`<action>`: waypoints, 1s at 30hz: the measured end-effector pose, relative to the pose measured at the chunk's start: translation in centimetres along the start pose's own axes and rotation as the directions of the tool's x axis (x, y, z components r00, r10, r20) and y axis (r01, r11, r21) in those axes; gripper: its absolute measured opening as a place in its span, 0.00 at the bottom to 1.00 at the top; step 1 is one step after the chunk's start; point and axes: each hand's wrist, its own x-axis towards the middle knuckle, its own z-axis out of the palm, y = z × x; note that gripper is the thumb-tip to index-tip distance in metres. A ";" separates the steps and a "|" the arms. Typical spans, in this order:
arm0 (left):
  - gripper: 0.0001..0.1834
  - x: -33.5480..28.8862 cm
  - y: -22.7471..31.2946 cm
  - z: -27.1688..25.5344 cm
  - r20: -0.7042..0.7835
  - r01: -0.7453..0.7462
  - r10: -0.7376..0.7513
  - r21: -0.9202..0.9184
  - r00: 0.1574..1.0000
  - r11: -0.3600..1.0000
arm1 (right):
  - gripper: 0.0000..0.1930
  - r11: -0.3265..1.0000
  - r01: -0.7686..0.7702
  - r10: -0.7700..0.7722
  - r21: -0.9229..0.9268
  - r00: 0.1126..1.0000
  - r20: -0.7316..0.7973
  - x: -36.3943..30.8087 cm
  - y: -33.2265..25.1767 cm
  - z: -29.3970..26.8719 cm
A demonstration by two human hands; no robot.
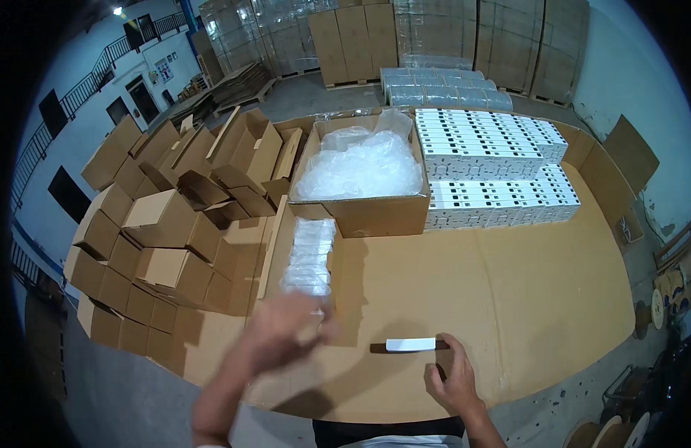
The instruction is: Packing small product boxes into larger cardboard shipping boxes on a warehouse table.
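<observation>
My left hand is smeared by motion over the near end of a row of clear plastic-wrapped pieces. Its fingers are too blurred to show whether they hold anything. The wrapped pieces lie in a line in a narrow cardboard tray left of the middle. On the cardboard-covered table, a small flat white box lies in front of me, with dark strips at both its ends. My right hand is at its right end, thumb and forefinger curved and apart, the forefinger next to the dark end.
Behind the tray stands a large carton filled with clear plastic bags. White printed boxes are stacked in rows at the back right. Brown cartons, several open, pile up on the left. A raised cardboard edge borders the table's right side.
</observation>
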 end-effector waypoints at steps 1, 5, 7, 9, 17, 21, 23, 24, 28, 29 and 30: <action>0.12 4.4 -1.3 -0.8 -0.002 0.110 -0.111 -0.020 0.994 0.994 | 0.31 0.999 0.015 -0.017 -0.040 0.999 -0.046 -0.5 0.7 0.0; 0.13 20.4 -13.2 0.4 -0.039 -0.093 0.105 0.233 0.994 0.968 | 0.27 0.963 0.040 -0.055 -0.267 0.997 -0.046 -1.1 1.3 -0.8; 0.16 26.4 -19.5 3.1 -0.019 -0.130 0.150 0.396 0.989 0.909 | 0.26 0.964 0.036 -0.050 -0.265 0.998 -0.047 0.0 1.9 -0.9; 0.17 30.4 -23.3 6.2 -0.002 -0.142 0.161 0.460 0.987 0.877 | 0.26 0.961 0.014 -0.030 -0.277 0.998 -0.053 1.1 2.8 -1.3; 0.13 32.3 -25.6 4.9 -0.061 0.075 -0.058 0.332 0.996 0.940 | 0.25 0.964 -0.020 0.009 -0.264 0.999 -0.042 -0.1 1.9 -2.0; 0.11 23.6 -21.0 -2.4 -0.219 0.165 -0.159 0.006 0.963 0.986 | 0.24 0.966 0.030 -0.044 -0.257 0.998 -0.052 -3.9 0.0 -0.8; 0.11 18.3 -17.7 -5.5 -0.246 0.260 -0.275 -0.096 0.929 0.961 | 0.23 0.969 0.085 -0.101 -0.231 0.993 -0.055 -4.2 -1.2 -0.9; 0.12 16.3 -15.8 -6.1 -0.248 0.205 -0.304 -0.357 0.920 0.911 | 0.23 0.968 0.092 -0.106 -0.234 0.993 -0.050 -4.1 -1.0 -0.9; 0.11 3.9 -10.2 -7.0 -0.200 0.105 -0.301 -0.646 0.932 0.756 | 0.22 0.993 0.072 -0.053 0.095 0.980 -0.190 -5.6 -4.4 -0.9; 0.11 0.2 -7.5 -7.1 -0.210 0.038 -0.220 -0.636 0.953 0.771 | 0.22 0.984 0.138 -0.107 0.115 0.964 -0.245 -6.8 -6.3 -0.4; 0.10 -2.9 -4.6 -6.5 -0.226 -0.034 -0.138 -0.622 0.964 0.782 | 0.22 0.968 0.213 -0.165 0.132 0.939 -0.302 -7.4 -7.9 -0.2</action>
